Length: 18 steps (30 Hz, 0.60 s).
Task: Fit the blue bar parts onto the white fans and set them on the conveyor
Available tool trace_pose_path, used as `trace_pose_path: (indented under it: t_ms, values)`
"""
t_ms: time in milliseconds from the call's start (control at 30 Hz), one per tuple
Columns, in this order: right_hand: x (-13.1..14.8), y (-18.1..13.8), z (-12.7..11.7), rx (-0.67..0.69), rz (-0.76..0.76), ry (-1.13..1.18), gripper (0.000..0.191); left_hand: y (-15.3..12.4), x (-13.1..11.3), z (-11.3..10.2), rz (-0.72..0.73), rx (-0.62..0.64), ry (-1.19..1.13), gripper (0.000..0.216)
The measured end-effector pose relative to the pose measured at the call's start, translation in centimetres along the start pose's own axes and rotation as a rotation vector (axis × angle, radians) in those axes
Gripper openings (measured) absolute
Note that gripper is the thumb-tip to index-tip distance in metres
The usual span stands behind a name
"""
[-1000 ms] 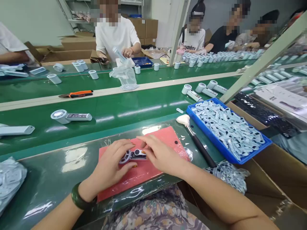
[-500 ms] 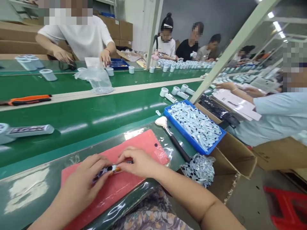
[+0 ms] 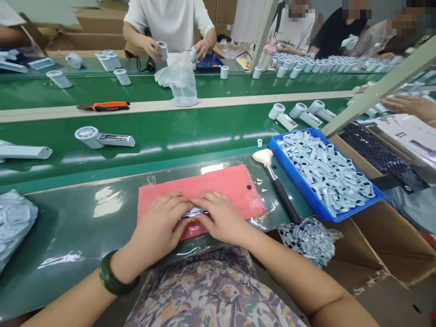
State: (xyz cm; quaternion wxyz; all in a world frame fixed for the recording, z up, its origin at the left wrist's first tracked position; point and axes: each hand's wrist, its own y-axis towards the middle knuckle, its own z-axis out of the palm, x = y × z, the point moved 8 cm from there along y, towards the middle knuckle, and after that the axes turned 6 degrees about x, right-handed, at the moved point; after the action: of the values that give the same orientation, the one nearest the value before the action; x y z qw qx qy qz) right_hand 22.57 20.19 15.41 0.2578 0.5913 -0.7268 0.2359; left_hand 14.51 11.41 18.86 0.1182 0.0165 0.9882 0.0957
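Note:
My left hand and my right hand press close together over a small labelled device on a pink-red mat. Only a thin strip of the device shows between my fingers; the rest is hidden. Both hands hold it, with the fingertips nearly meeting. A dark green bangle circles my left wrist. Just past my right hand lies a black-handled brush with a white tip.
A blue tray heaped with pale blue parts stands to the right, above a clear bag of printed pieces. Green conveyor belts carry white devices. A co-worker's hand reaches in at right. Another co-worker faces me across the belts.
The device's round head no longer shows, and my hands have closed in over it. The view has shifted, and the co-worker opposite now holds white cylinders.

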Motion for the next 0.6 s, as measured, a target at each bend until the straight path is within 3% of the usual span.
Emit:
trace_pose_path:
  t_ms: [167, 300, 433, 600]
  values:
    - [0.12, -0.3, 0.36, -0.006, -0.098, -0.01, 0.042, 0.0, -0.28, -0.27, 0.025, -0.005, 0.003, 0.026]
    - [-0.19, -0.3, 0.43, -0.079, -0.072, -0.012, 0.04, 0.4, -0.21, -0.19, -0.02, 0.02, -0.005, 0.026]
    - [0.08, -0.48, 0.31, -0.057, -0.096, 0.009, 0.042, 0.42, -0.06, -0.19, -0.052, 0.071, -0.049, 0.027]
    - [0.3, -0.87, -0.17, -0.052, -0.088, 0.05, 0.039, -0.32, 0.06, -0.25, -0.115, 0.046, -0.111, 0.029]
